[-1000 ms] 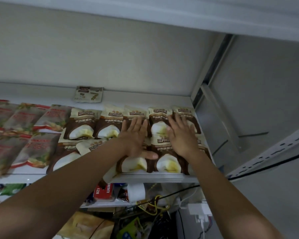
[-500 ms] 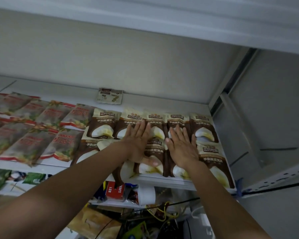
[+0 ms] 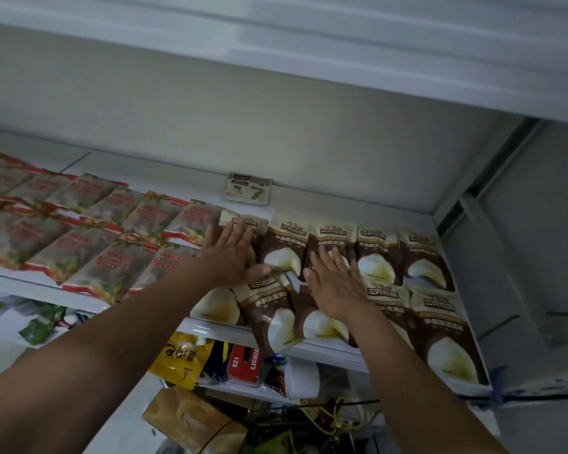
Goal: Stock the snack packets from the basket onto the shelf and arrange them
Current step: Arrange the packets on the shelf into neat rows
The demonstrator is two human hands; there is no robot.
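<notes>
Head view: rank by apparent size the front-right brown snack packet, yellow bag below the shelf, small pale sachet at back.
Front-right brown snack packet
Yellow bag
Small pale sachet, though farthest from the camera

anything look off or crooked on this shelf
Two things. A small packet lies alone at the back of the shelf, crooked and apart from the rows. In the front row, one brown packet sits tilted and hangs over the shelf's edge.

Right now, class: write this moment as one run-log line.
phase: arranging | left hand: flat on brown packets | right hand: flat on brown packets | shelf: red packets left, brown right
</notes>
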